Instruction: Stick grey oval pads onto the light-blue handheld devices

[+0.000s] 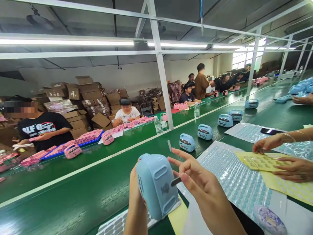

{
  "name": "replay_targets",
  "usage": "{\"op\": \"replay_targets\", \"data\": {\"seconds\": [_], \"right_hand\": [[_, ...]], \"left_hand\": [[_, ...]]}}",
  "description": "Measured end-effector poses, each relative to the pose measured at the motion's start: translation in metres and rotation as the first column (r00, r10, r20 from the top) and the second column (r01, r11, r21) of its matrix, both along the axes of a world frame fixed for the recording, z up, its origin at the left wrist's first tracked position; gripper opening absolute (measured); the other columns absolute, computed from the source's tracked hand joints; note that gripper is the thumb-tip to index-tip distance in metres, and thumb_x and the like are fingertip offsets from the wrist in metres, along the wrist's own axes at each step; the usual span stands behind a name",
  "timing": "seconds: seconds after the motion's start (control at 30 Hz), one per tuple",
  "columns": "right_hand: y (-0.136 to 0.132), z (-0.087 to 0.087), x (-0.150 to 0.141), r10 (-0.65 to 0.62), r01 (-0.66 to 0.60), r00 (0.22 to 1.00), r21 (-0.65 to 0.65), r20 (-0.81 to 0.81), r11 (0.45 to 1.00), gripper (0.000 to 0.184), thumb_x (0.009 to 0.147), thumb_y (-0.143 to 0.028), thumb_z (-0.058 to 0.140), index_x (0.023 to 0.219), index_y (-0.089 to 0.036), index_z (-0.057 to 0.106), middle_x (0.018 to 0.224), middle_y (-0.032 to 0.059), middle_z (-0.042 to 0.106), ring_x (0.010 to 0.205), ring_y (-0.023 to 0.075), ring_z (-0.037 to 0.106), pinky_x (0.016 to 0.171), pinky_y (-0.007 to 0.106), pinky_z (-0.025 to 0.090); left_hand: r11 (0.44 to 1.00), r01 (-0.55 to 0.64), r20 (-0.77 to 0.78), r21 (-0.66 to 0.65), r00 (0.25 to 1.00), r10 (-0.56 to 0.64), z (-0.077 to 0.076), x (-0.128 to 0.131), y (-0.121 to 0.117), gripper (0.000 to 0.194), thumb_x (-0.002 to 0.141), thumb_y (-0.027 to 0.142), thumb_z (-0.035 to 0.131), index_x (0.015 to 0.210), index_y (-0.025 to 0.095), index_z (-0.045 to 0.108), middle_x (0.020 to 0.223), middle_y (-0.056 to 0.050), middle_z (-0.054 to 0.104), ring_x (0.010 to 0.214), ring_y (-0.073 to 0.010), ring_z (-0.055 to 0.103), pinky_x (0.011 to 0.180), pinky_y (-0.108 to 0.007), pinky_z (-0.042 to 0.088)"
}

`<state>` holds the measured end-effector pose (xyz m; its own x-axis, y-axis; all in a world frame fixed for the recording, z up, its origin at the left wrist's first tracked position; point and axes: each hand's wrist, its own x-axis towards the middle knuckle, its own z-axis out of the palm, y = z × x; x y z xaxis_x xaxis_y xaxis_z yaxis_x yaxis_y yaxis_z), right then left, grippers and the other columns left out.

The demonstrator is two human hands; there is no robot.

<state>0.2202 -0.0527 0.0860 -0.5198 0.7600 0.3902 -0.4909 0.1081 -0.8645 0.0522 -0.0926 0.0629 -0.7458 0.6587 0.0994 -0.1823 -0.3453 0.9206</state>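
Observation:
A light-blue rounded plastic case (158, 182) is tilted up in my left hand (134, 199), its base with two raised oblong outlines turned toward me. My left fingers are mostly hidden behind it. At the right side of the case, my right hand (202, 182) pinches a small dark grey oblong strip (176, 181) close to the base. Another grey strip (169, 146) clings to a raised fingertip of that hand. Below the case lies a sheet of grey oblong pads (117, 227), partly covered by my left arm.
Several blue cases (187, 142) stand along the green belt (97, 186). To the right, a co-worker's hands (290, 168) handle yellow sticker sheets (259, 160) over a clear sheet of round stickers (234, 173). Water bottles (157, 125) stand by a white post (164, 81). People across work with pink parts.

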Motion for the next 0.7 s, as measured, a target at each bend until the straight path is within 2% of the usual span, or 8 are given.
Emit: {"op": "replay_targets", "data": {"seconds": [0.1, 0.27, 0.43, 0.6, 0.7], "right_hand": [[-0.010, 0.001, 0.000, -0.015, 0.016, 0.999, -0.006, 0.039, 1.000, 0.037, 0.091, -0.055, 0.066, 0.079, -0.020, 0.063, 0.149, 0.0081, 0.045, 0.125, 0.0291, 0.059, 0.101, 0.037, 0.052], [-0.009, -0.004, -0.003, -0.036, 0.033, 0.997, 0.053, 0.067, 0.998, 0.032, 0.096, -0.049, 0.062, 0.081, -0.020, 0.062, 0.148, 0.0072, 0.045, 0.124, 0.0257, 0.059, 0.095, 0.029, 0.056], [-0.007, -0.005, -0.004, -0.103, 0.096, 0.993, 0.123, 0.055, 0.988, 0.030, 0.096, -0.045, 0.062, 0.080, -0.020, 0.062, 0.139, 0.0090, 0.052, 0.119, 0.0225, 0.061, 0.091, 0.024, 0.057], [-0.010, -0.003, 0.000, -0.073, 0.063, 0.994, 0.115, 0.081, 0.991, 0.026, 0.097, -0.044, 0.062, 0.081, -0.023, 0.062, 0.137, 0.0044, 0.054, 0.122, 0.0196, 0.059, 0.091, 0.019, 0.055], [-0.010, -0.002, 0.001, -0.064, 0.056, 0.994, 0.099, 0.083, 0.994, 0.029, 0.097, -0.046, 0.062, 0.080, -0.022, 0.062, 0.137, 0.0050, 0.055, 0.120, 0.0205, 0.060, 0.090, 0.021, 0.056]], "left_hand": [[0.998, 0.039, 0.071, -0.054, 0.997, -0.035, 0.012, -0.002, -0.007, 0.055, 0.044, 0.050, 0.089, 0.073, 0.019, 0.054, 0.053, 0.007, 0.048, 0.046, -0.0076, 0.039, 0.045, -0.022, 0.037], [1.000, 0.022, -0.028, 0.018, 0.999, -0.022, 0.008, -0.011, -0.011, 0.049, 0.053, 0.052, 0.088, 0.072, 0.017, 0.060, 0.056, 0.005, 0.053, 0.049, -0.0084, 0.042, 0.047, -0.021, 0.039], [0.999, -0.002, -0.116, 0.036, 0.993, 0.006, 0.006, -0.010, -0.008, 0.045, 0.056, 0.053, 0.085, 0.069, 0.016, 0.064, 0.058, 0.001, 0.059, 0.049, -0.0100, 0.046, 0.046, -0.021, 0.039], [0.999, -0.026, -0.140, 0.038, 0.990, 0.031, 0.008, -0.009, -0.008, 0.045, 0.056, 0.054, 0.085, 0.067, 0.015, 0.065, 0.059, 0.001, 0.061, 0.050, -0.0101, 0.047, 0.046, -0.020, 0.040], [0.999, -0.025, -0.144, 0.036, 0.989, 0.030, 0.008, -0.010, -0.009, 0.045, 0.056, 0.055, 0.084, 0.067, 0.016, 0.064, 0.058, 0.002, 0.058, 0.050, -0.0098, 0.045, 0.045, -0.020, 0.039]]}}
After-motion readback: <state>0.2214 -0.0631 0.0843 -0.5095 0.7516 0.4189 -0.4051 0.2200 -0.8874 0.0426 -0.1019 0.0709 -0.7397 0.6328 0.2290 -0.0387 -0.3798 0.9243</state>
